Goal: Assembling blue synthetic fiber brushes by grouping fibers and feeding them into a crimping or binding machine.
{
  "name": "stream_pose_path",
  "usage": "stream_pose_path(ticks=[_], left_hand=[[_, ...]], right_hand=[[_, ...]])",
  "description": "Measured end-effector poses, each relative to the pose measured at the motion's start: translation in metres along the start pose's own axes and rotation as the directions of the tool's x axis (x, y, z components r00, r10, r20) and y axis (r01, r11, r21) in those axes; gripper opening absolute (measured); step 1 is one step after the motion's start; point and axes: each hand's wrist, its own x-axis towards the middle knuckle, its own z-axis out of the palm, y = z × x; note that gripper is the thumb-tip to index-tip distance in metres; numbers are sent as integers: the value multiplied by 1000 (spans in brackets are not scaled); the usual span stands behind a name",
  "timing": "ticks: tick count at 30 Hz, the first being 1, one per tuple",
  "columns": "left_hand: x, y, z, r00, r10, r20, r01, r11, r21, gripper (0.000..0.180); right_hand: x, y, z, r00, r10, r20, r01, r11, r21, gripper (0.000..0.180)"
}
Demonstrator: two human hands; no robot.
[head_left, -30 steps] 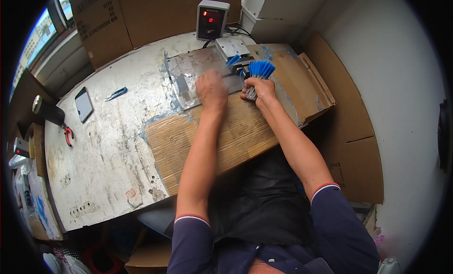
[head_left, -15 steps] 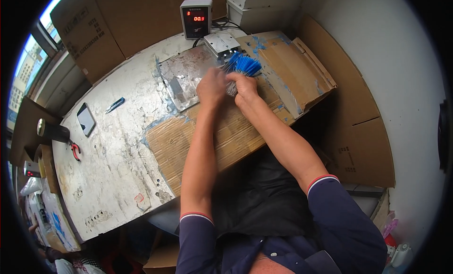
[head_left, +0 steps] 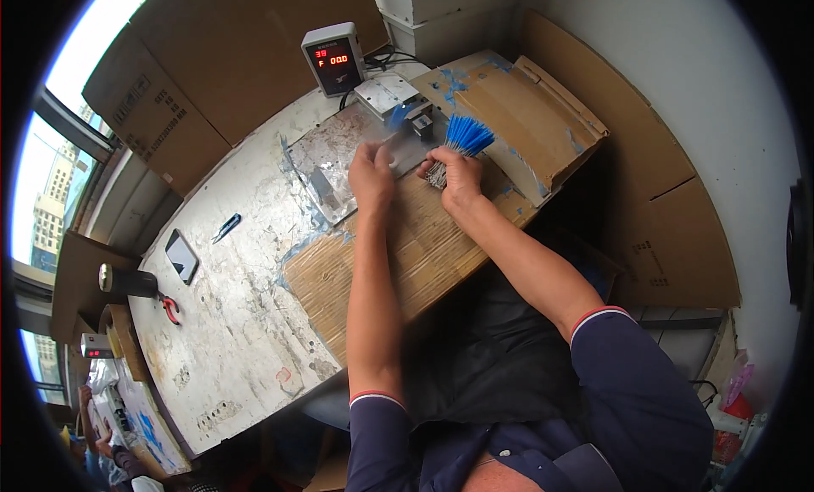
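Note:
A thick bundle of thin grey wires with blue ends (head_left: 465, 139) is gripped in my right hand (head_left: 460, 178), its blue ends fanned out toward the back right. My left hand (head_left: 371, 180) is closed in a pinch over the metal plate (head_left: 326, 144). From its fingers a few blue-ended wires (head_left: 397, 117), smeared by motion, point at the small metal device (head_left: 383, 92) on the table. How many wires the left hand holds cannot be made out. A dark block (head_left: 421, 124) at the device's front lies between the two hands.
Behind the device stands a box with a red lit display (head_left: 333, 60) and cables. Flattened cardboard (head_left: 373, 272) covers the near table edge; a cardboard box (head_left: 534, 123) sits right. Leftward lie a utility knife (head_left: 226, 227), a phone (head_left: 181, 256), a dark cylinder (head_left: 131, 282) and red-handled pliers (head_left: 170, 309).
My hands, close together before, have moved apart, and the left now holds a few wires away from the bundle. The display's red digits have changed. The whole view has shifted a little.

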Motion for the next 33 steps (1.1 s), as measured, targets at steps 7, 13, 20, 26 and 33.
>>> stream_pose_path(ticks=[7, 13, 20, 26, 33], left_hand=[[-8, 11, -21, 896, -184, 404, 373, 806, -460, 13], [-7, 15, -27, 870, -175, 460, 397, 802, -447, 14], [-11, 15, -21, 870, -177, 461, 363, 862, -354, 13], [-13, 7, -14, 926, -61, 372, 142, 971, -192, 12], [-15, 9, -16, 918, -47, 393, 130, 974, -188, 14]], right_hand=[[19, -24, 4, 997, -66, 45, 65, 998, 18, 17], [28, -27, 3, 982, -27, 188, 20, 999, 40, 22], [24, -26, 6, 974, -17, 228, -3, 996, 85, 16], [23, -28, 3, 974, -42, 223, 19, 994, 108, 15], [31, -30, -4, 983, -53, 177, 52, 999, 10, 18]])
